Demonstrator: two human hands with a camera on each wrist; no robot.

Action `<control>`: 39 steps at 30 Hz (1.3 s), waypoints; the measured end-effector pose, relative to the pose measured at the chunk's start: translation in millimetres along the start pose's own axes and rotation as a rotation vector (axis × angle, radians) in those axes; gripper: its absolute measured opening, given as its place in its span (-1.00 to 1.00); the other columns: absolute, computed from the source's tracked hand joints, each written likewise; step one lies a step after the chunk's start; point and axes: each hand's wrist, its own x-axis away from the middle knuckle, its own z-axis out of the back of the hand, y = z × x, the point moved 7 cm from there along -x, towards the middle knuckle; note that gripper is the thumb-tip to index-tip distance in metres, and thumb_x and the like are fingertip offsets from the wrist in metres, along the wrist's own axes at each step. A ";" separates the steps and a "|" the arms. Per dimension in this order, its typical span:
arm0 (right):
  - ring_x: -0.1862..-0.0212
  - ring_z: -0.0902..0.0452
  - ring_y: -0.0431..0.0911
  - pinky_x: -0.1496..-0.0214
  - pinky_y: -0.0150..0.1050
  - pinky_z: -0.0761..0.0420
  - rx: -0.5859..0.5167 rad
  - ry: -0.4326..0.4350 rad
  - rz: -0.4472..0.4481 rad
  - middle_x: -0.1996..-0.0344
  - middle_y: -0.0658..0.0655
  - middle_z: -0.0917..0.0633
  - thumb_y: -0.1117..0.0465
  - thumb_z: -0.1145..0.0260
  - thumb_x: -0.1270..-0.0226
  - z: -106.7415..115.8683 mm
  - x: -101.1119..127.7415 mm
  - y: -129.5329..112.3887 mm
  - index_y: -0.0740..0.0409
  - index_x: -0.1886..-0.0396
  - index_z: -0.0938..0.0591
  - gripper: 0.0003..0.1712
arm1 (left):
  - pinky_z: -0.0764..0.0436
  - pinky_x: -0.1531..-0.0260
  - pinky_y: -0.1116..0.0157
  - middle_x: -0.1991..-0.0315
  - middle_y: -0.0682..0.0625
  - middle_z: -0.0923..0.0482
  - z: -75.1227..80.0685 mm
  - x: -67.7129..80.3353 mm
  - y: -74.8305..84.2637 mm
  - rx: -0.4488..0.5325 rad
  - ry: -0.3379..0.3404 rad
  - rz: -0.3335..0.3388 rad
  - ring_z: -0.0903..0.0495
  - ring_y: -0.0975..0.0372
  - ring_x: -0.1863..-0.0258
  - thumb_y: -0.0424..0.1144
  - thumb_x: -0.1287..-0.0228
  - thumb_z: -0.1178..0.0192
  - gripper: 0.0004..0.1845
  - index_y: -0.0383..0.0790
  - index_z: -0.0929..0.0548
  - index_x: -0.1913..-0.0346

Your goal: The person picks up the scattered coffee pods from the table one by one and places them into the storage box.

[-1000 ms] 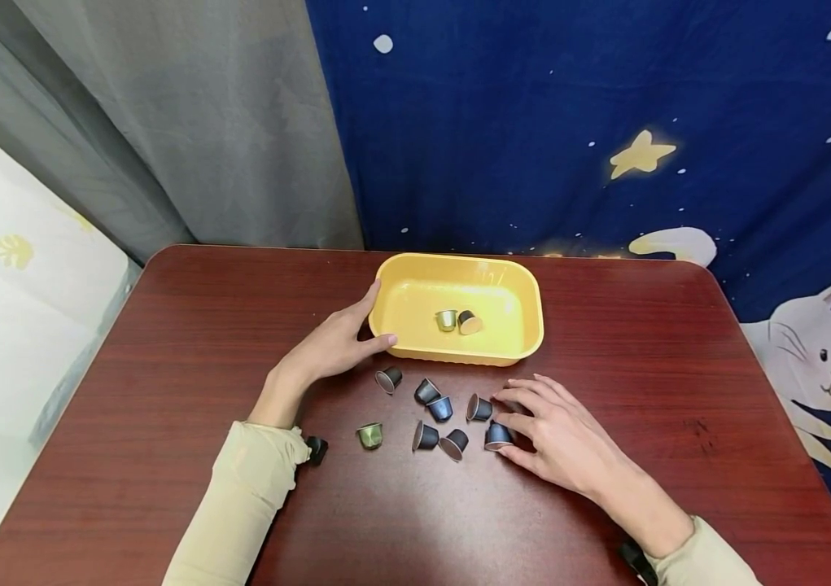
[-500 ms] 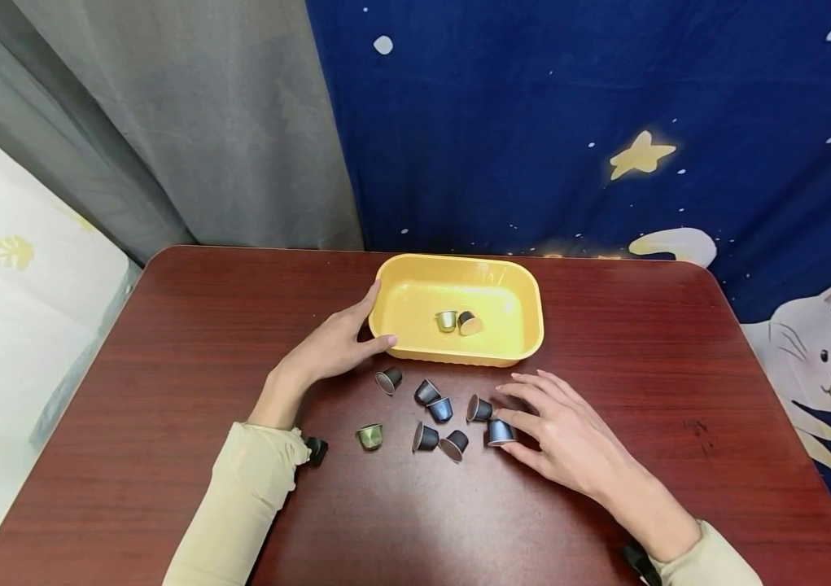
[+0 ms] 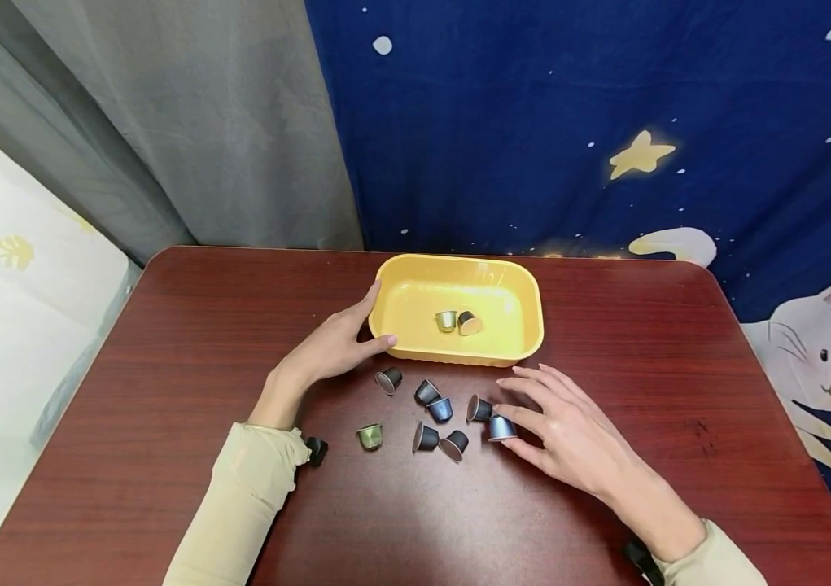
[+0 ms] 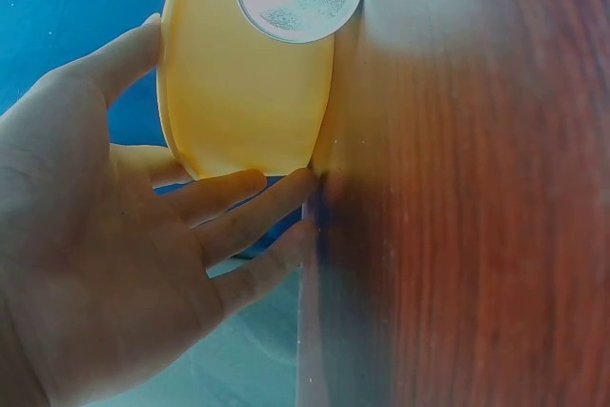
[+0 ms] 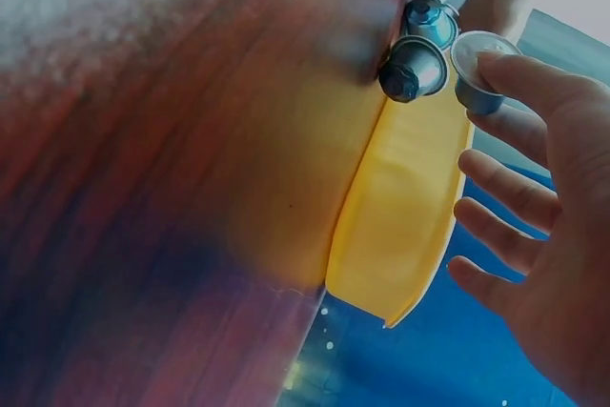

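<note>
Free tabletop [image 3: 642, 342] lies right of the right-hand fingers [image 3: 521, 417], but a dark capsule [image 3: 481, 408] crowds the pinched blue capsule [image 3: 502, 429] on its left. A bare strip runs between that dark capsule and the yellow tray [image 3: 462, 356], whose near wall bars a low path. The left-hand fingers [image 3: 364, 308] block the tray's left end; its right end is open from above.

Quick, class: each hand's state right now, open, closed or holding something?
Left hand: open, touching the yellow tub.
Right hand: closed, pinching a blue capsule.
</note>
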 end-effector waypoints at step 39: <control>-0.30 -0.40 0.19 -0.46 0.06 -0.17 0.004 0.145 0.091 -0.19 0.20 -0.58 -0.01 -0.36 -0.28 23.8 -25.0 10.9 0.12 -0.01 -0.74 -0.59 | -0.18 -0.43 0.07 -0.57 -0.01 0.03 0.0 0.8 1.2 0.011 0.007 -0.003 -0.10 0.16 -0.50 0.33 -0.32 -0.11 0.04 0.05 0.25 -0.61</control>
